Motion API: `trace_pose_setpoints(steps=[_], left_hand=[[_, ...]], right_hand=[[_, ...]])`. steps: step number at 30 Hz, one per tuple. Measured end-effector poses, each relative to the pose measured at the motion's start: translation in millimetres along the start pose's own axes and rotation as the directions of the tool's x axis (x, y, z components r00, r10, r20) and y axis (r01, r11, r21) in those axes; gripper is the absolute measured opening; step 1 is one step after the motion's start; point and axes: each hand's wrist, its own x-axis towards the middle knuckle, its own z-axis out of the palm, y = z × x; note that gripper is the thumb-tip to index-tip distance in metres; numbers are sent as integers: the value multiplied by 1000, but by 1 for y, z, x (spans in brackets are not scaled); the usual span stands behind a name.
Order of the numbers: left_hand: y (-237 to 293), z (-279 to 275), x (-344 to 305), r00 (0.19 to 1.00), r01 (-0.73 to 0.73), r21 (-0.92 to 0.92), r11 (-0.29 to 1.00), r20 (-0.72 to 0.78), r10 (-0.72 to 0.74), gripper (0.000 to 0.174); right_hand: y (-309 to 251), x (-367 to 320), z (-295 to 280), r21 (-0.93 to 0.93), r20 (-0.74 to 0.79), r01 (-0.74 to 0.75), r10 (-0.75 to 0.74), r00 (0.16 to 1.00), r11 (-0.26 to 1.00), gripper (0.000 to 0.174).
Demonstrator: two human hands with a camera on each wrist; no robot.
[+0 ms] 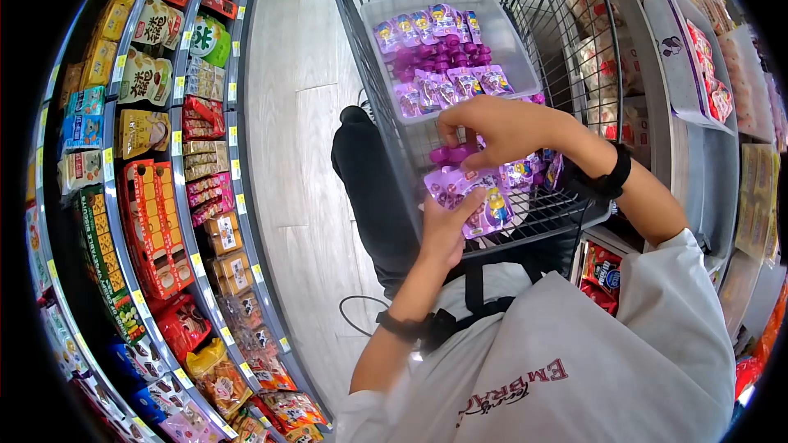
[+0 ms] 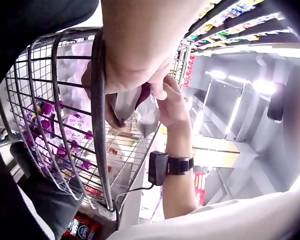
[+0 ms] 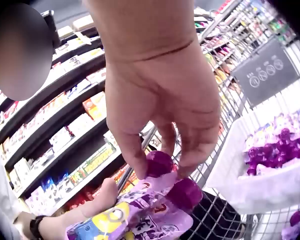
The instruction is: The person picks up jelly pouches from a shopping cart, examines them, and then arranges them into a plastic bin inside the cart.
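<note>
Purple pouches with round purple caps [image 1: 484, 201] are in my left hand [image 1: 446, 230], whose thumb lies across their printed front near the cart's edge. My right hand [image 1: 509, 130] is over their caps; in the right wrist view its fingers [image 3: 135, 155] touch a purple cap [image 3: 159, 163] from above, and a second cap [image 3: 185, 194] sits beside it. Rows of similar pouches [image 1: 464, 82] fill part of a white translucent bin [image 1: 525, 49] in the cart. More pouches [image 1: 521, 172] lie in the cart below the bin, partly hidden by my right hand.
The black wire cart [image 1: 611, 57] surrounds the bin. Shelves of packaged snacks [image 1: 148, 205] line the left side, with pale floor [image 1: 300, 139] between. At the right are a box of red packets [image 1: 702, 74] and more packaged goods.
</note>
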Motion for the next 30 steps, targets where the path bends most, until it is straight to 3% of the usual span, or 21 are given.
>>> trace_pose_setpoints(steps=[2,3,5,7,9,10,12,13,15,17,19,20,22,23,25,27,29,30], left_hand=[[-1,-1,-1,999,-3,-52,999,-33,1,36],[-1,-1,0,997,-8,-106,994,-71,1,34],[5,1,-1,997,34,-111,993,-61,-41,32],[6,2,-1,995,81,-116,990,-49,-87,30],[3,1,-1,995,73,-64,995,-57,-77,32],[2,-1,0,996,77,-45,996,-34,-79,33],[4,2,-1,995,80,-53,995,-54,-83,34],[5,3,-1,993,86,-60,994,-73,-90,35],[4,0,-1,995,81,-69,994,-59,-86,36],[6,3,0,993,85,-91,992,-76,-93,36],[5,2,-1,994,72,-84,994,-76,-78,38],[5,2,-1,993,75,-120,990,-78,-85,38],[6,1,-1,995,82,-102,991,-55,-88,41],[4,-1,0,994,83,-100,991,-64,-90,41],[2,-3,1,997,54,-77,996,-57,-59,42],[5,-2,-2,995,65,-66,996,-73,-70,45],[9,-4,-2,995,102,-365,925,40,-94,38],[6,-7,-2,996,86,-359,929,46,-74,41]], right_hand=[[2,-1,-11,201,108,-94,73,991,975,34],[8,-2,-17,200,111,-93,72,991,975,34],[27,-6,-31,344,-179,-218,292,940,913,39],[82,-3,-53,576,-154,-329,494,856,749,37],[122,2,-62,901,-210,-105,633,745,422,31],[151,7,-62,899,-210,-107,631,747,425,31],[214,25,-51,922,-374,304,750,546,239,16],[232,40,-46,923,-373,303,747,551,238,16],[255,69,-32,833,-315,554,824,471,2,17],[257,94,-14,895,-204,445,914,350,29,10],[252,103,0,989,-49,-113,926,374,97,8],[250,103,6,989,-37,-118,926,375,87,8],[252,104,12,923,-31,-318,867,497,216,10],[254,103,13,924,-23,-319,865,501,209,10],[251,92,10,877,-116,-358,864,490,321,13],[272,89,11,874,-75,-391,875,479,289,19],[269,84,9,898,-83,-367,912,401,243,26],[258,78,9,939,-48,-293,911,411,181,34]])
